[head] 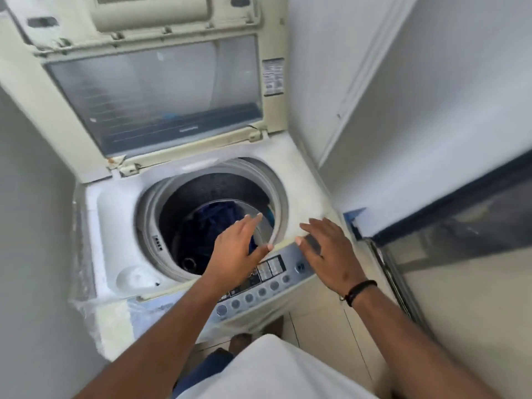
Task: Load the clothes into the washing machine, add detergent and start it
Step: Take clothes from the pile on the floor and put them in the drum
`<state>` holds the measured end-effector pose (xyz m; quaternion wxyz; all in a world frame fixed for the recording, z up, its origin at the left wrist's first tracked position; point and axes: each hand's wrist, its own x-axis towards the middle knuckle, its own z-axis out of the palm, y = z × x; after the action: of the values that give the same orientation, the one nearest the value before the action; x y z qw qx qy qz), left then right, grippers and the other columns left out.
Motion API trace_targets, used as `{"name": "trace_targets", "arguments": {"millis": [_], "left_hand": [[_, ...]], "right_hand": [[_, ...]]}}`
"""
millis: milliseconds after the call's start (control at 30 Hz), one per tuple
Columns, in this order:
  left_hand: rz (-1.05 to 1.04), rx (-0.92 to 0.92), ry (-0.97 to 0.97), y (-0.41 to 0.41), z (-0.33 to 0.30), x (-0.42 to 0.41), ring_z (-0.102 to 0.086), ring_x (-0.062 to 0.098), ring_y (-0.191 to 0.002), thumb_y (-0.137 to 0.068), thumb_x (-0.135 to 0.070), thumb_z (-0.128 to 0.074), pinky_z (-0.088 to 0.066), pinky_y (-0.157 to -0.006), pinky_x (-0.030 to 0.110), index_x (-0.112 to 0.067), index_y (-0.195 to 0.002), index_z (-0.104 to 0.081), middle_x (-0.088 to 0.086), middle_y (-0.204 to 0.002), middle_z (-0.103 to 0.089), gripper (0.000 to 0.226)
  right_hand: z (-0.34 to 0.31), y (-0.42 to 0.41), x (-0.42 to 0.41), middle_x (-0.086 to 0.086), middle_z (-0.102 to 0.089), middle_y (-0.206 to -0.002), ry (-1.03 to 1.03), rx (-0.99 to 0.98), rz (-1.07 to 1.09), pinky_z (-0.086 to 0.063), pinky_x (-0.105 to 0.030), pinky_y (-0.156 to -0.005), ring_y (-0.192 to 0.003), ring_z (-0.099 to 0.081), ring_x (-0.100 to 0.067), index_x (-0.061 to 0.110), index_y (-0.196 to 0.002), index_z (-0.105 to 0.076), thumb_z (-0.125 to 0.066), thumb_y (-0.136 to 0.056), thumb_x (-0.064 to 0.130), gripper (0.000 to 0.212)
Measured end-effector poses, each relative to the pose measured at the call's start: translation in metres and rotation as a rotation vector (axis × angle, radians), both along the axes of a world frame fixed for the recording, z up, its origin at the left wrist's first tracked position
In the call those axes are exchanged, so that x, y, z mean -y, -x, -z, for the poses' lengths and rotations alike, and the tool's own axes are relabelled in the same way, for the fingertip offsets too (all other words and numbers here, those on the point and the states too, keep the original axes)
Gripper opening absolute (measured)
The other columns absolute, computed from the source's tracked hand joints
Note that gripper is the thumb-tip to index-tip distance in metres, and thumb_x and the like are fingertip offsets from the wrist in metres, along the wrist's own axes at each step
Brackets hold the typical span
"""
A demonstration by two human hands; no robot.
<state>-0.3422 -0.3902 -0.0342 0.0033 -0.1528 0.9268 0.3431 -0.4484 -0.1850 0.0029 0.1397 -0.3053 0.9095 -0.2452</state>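
A white top-loading washing machine stands open, its lid folded up against the wall. Dark blue clothes lie at the bottom of the drum. My left hand hovers over the drum's front rim with straight fingers and holds nothing. My right hand is spread flat above the right end of the control panel, also empty. No detergent is in view.
Grey walls close in on the left and right of the machine. A dark-framed glass door stands at the right. Beige floor tiles and my feet show below the panel. Plastic wrap covers the machine's left front corner.
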Motion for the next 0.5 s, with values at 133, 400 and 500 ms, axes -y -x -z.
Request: {"name": "trace_targets", "arguments": {"millis": [133, 400, 500], "left_hand": [[0.216, -0.027, -0.010, 0.015, -0.003, -0.055, -0.051, 0.025, -0.132, -0.088, -0.068, -0.046, -0.042, -0.107, 0.046, -0.029, -0.153, -0.033, 0.003, -0.148, -0.050, 0.076], [0.666, -0.045, 0.149, 0.031, -0.037, -0.198, -0.011, 0.028, -0.153, -0.092, -0.068, -0.045, -0.009, -0.122, 0.054, -0.039, -0.156, -0.019, 0.000, -0.165, -0.020, 0.074], [0.899, -0.063, 0.233, 0.025, -0.043, -0.267, -0.003, 0.026, -0.154, -0.093, -0.070, -0.041, -0.005, -0.123, 0.053, -0.040, -0.156, -0.014, -0.001, -0.167, -0.012, 0.075]], "right_hand": [[0.000, -0.034, -0.074, -0.002, -0.050, -0.146, -0.015, -0.040, 0.205, -0.031, -0.039, -0.116, -0.141, -0.035, -0.022, 0.022, -0.132, -0.060, -0.046, -0.098, 0.053, 0.048], [-0.014, -0.117, -0.228, 0.003, -0.048, -0.145, 0.005, -0.080, 0.765, -0.031, -0.044, -0.117, -0.142, -0.033, -0.017, 0.028, -0.135, -0.058, -0.032, -0.091, 0.071, 0.066], [-0.010, -0.153, -0.285, 0.002, -0.040, -0.153, -0.056, -0.066, 0.922, -0.027, -0.051, -0.117, -0.148, -0.023, -0.021, 0.033, -0.141, -0.050, -0.027, -0.089, 0.074, 0.071]]}}
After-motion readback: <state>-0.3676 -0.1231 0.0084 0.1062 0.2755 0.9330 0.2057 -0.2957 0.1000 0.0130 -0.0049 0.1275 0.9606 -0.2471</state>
